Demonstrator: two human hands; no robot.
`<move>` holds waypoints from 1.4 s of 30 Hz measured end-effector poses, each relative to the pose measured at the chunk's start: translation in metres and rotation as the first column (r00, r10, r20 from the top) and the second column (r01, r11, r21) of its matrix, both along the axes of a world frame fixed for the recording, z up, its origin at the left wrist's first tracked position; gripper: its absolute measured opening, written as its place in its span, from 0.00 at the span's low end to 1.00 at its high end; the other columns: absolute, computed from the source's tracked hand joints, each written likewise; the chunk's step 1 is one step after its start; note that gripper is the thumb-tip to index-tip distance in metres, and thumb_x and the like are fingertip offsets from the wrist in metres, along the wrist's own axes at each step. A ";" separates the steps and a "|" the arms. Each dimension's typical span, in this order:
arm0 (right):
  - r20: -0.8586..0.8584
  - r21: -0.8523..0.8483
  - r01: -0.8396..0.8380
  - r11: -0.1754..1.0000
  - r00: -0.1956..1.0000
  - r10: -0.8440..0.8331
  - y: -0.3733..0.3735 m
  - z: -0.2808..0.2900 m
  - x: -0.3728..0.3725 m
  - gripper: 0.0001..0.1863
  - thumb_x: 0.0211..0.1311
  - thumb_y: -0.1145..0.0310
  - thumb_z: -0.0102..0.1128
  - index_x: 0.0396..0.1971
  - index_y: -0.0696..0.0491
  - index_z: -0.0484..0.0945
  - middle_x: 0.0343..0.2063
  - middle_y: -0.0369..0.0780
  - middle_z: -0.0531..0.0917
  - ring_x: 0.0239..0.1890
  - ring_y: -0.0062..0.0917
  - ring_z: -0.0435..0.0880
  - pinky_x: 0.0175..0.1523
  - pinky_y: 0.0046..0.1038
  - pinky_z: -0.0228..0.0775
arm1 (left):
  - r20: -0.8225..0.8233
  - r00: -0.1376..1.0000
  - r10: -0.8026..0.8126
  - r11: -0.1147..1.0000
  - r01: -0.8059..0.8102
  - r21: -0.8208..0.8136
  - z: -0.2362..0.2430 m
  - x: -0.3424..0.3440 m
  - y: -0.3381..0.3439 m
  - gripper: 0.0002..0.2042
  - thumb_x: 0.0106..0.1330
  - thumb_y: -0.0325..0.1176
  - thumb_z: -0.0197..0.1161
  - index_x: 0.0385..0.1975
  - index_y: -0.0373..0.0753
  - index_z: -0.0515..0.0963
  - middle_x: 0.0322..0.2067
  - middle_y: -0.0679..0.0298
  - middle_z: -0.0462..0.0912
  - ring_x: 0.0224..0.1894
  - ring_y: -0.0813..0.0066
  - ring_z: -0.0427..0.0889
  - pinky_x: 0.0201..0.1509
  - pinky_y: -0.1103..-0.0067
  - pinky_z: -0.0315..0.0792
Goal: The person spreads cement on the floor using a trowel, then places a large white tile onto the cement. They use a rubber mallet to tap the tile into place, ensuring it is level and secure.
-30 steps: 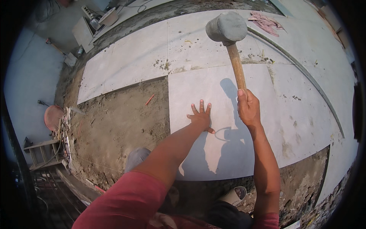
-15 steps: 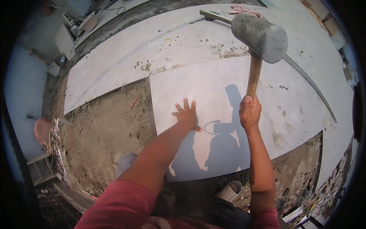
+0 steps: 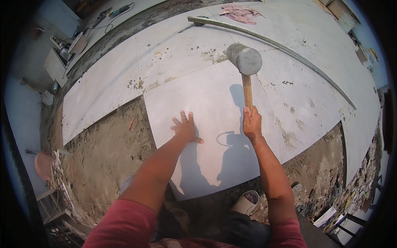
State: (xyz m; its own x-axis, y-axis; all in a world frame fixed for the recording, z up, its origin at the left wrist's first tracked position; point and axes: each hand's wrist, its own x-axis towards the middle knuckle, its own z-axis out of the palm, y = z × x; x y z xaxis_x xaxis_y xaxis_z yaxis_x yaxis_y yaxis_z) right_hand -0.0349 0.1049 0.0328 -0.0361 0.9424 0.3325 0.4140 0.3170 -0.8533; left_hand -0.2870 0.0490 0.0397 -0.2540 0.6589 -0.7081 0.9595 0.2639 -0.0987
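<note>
My left hand [image 3: 185,129] lies spread, palm down, on a large pale floor tile [image 3: 206,161]. In my right hand [image 3: 252,122] is a rubber mallet [image 3: 247,60], gripped by its wooden handle with the grey head up. The mallet appears held above the tile; its shadow falls on the tile beside the handle. The tile sits against other laid tiles on its far side and right. Bare mortar bed [image 3: 111,161] shows along its left edge.
A long metal straightedge [image 3: 281,47] lies across the far tiles, with a pink cloth [image 3: 240,13] behind it. On the mortar is a small red stick [image 3: 131,123]. A trowel-like tool [image 3: 46,97] leans at the left wall. Rubble [image 3: 351,198] edges the right side.
The mallet and my right hand have come down toward the tile and away from my view. My left hand stays flat on the tile; the whole view has shifted somewhat.
</note>
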 end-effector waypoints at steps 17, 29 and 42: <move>0.131 -0.545 -0.014 0.839 0.986 0.101 0.052 0.032 -0.009 0.25 0.72 0.48 0.50 0.30 0.59 0.71 0.15 0.45 0.75 0.20 0.39 0.77 0.29 0.36 0.68 | 0.104 0.987 -0.119 0.988 0.108 0.112 -0.014 0.030 0.049 0.72 0.35 0.64 0.79 0.75 0.49 0.32 0.75 0.53 0.26 0.74 0.33 0.29 0.65 0.34 0.51; 0.168 -0.483 -0.108 0.869 0.962 0.213 0.044 0.017 -0.033 0.32 0.71 0.43 0.50 0.23 0.61 0.73 0.15 0.47 0.76 0.21 0.36 0.78 0.30 0.36 0.69 | 0.168 0.984 -0.065 0.996 0.055 0.068 0.003 0.035 0.047 0.69 0.40 0.56 0.81 0.75 0.50 0.31 0.75 0.57 0.23 0.74 0.35 0.28 0.67 0.34 0.49; 0.125 -0.581 -0.195 0.790 0.938 0.324 0.048 0.040 -0.073 0.31 0.70 0.44 0.51 0.28 0.63 0.75 0.16 0.48 0.78 0.19 0.38 0.78 0.28 0.37 0.69 | 0.120 0.988 -0.096 0.992 0.086 0.088 0.004 0.033 0.043 0.69 0.39 0.58 0.80 0.75 0.48 0.33 0.75 0.54 0.26 0.74 0.33 0.31 0.66 0.37 0.56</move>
